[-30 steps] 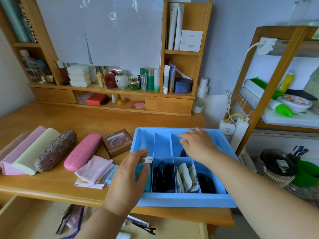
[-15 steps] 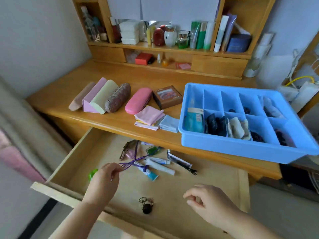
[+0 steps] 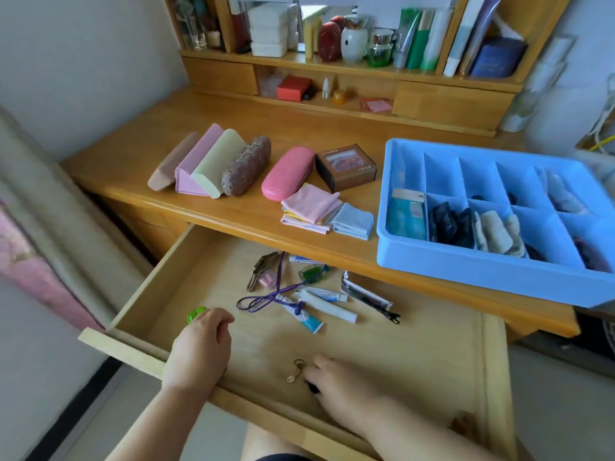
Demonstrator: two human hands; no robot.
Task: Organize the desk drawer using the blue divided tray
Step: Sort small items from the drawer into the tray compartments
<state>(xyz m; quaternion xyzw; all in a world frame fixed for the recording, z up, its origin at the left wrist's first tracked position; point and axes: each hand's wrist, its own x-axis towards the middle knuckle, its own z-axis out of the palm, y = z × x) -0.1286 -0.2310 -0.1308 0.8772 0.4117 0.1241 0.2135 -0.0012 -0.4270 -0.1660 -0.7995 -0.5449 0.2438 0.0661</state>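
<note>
Blue tray (image 3: 492, 277): on the desk (image 3: 233, 124), front compartments partly filled.
Change: both hands have left it for the open drawer (image 3: 382, 354).
Left hand (image 3: 199, 347): fingers curled, off the purple cord (image 3: 266, 299), beside a green item (image 3: 195, 315).
Right hand (image 3: 336, 384): fingers closing on a small dark charm (image 3: 299, 371); next tray item, likely.

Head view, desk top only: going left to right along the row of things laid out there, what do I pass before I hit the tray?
Tan case → pink wedge-shaped case → pale yellow case → brown patterned case → pink glasses case → brown box → blue divided tray.
</note>
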